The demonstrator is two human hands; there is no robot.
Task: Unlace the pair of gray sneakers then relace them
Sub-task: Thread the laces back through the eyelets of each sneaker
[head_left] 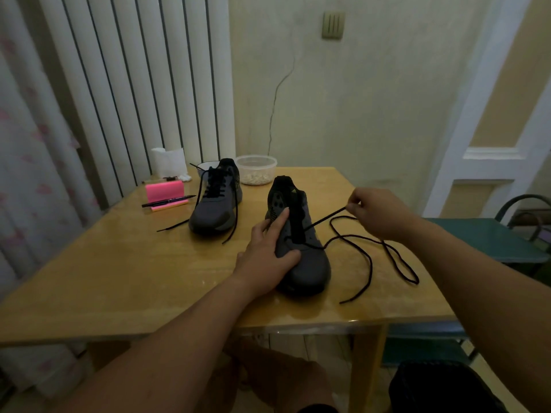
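Two gray sneakers stand on the table (134, 263), toes toward the person. The far shoe (216, 204) sits left of centre near the table's back edge. The near shoe (304, 251) is in the middle, closer to the front edge.

There are two black laces. The second lace (219, 186) is still crossed through the far shoe's eyelets, and its two loose ends trail over the wood. The lace (326, 219) of the near shoe is threaded only low down near the toe; the rest lies in loops on the table to the right of that shoe.

Two bare hands are in view. The left hand (268, 248) lies flat against the near shoe's left side, fingers straight and spread, the index finger reaching up along the tongue and the thumb lying over the toe. The right hand (375, 213) is raised just right of the shoe, its fingers curled, pinching the lace near one end so that a taut stretch runs from the eyelets up to it.

Behind the shoes are one clear tub (256, 169), one pink pad (164, 189), one pen (168, 201) and one white paper (168, 163).
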